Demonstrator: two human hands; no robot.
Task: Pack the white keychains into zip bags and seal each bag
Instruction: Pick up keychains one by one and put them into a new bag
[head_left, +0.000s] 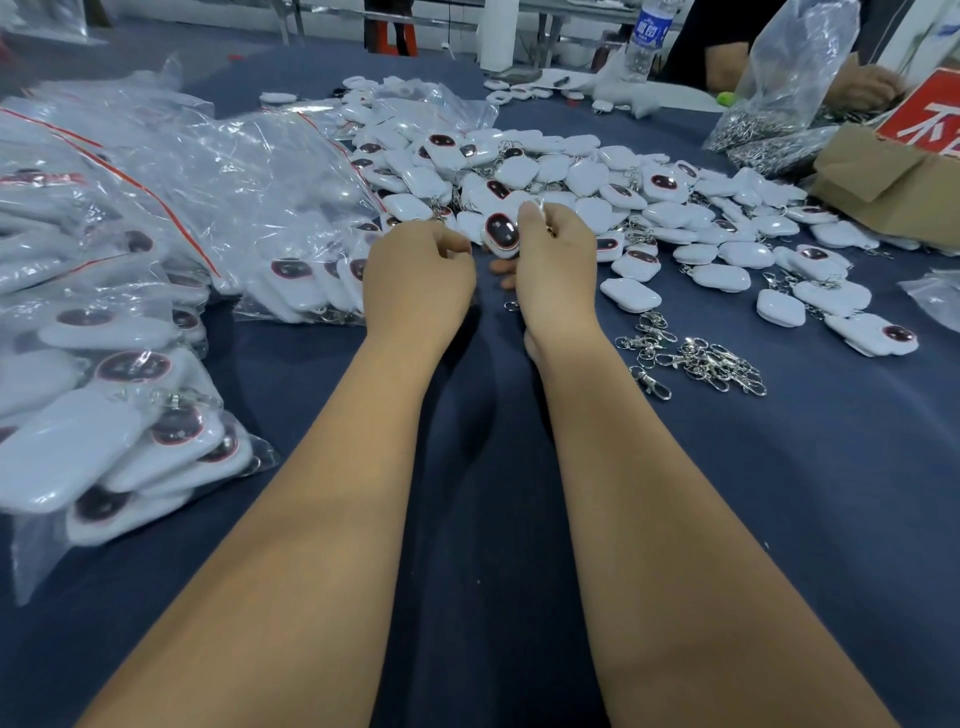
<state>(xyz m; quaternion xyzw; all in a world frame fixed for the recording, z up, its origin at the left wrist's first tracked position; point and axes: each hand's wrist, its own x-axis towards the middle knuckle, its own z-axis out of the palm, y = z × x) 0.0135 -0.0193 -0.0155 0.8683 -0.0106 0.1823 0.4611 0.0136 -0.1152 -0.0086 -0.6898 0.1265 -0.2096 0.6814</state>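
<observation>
A big heap of white keychains (571, 176) with dark oval faces covers the middle of the blue table (779, 493). My right hand (558, 265) holds one white keychain (503, 234) upright at the heap's near edge, fingers curled round it. My left hand (418, 275) sits just left of that keychain with its fingers curled; whether it holds anything is hidden. Filled zip bags (119, 405) with red seal strips lie piled at the left.
Loose metal clasps (696, 364) lie right of my right forearm. A cardboard box (893, 176) and a bag of metal rings (779, 93) stand at the far right, where another person's hand (862, 85) works. A water bottle (647, 39) stands at the back.
</observation>
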